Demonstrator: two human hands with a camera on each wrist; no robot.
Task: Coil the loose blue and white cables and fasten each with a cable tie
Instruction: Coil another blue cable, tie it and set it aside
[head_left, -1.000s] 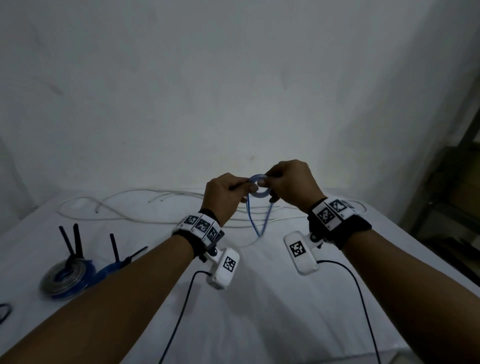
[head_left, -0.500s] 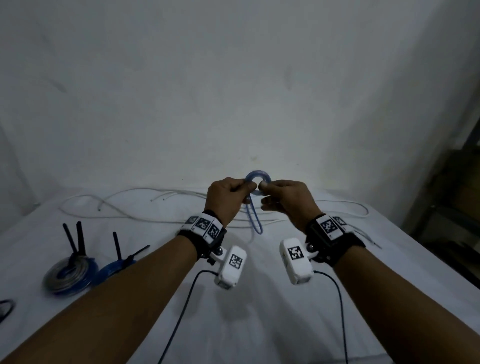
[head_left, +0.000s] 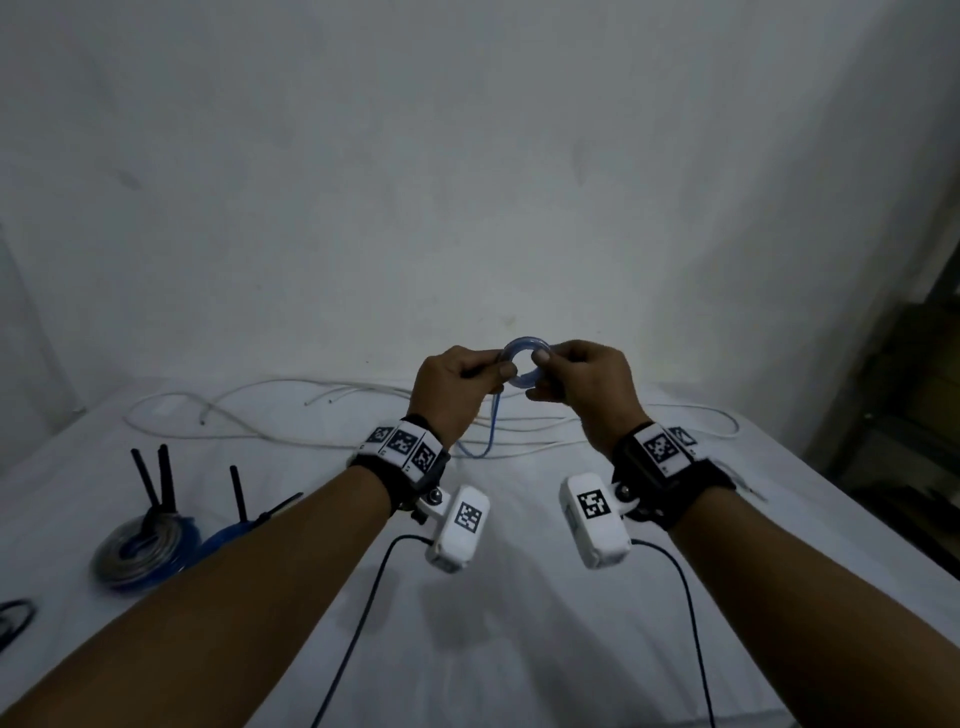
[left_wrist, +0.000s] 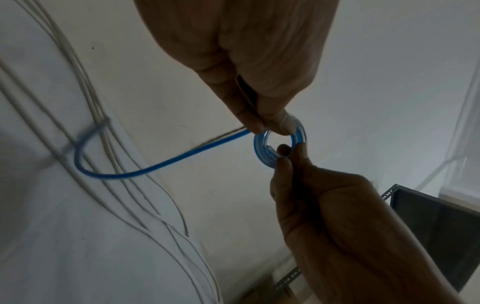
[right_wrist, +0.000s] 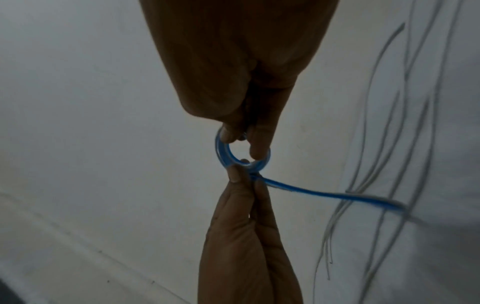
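Your blue cable (head_left: 524, 358) shows translucent blue in its small ring. The loose cables (head_left: 322, 415) at 11 o'clock are white on the white table (head_left: 519, 649). At 8 o'clock sits a grey-and-blue coil (head_left: 143, 551) with black ties (head_left: 156, 480). Your wristbands (head_left: 402, 447) are black with black-and-white square-coded tags.

Blue cable (left_wrist: 279, 144) wound in small tight coil, tail trailing; white cables (head_left: 322, 415) loose on table

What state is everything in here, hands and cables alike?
Left hand: pinching the blue coil.
Right hand: pinching the coil's opposite side.
Blue cable: partly wound into a small ring, its tail hanging loose.
White cables: loose on the table.
Finished coils: wound, with black ties.
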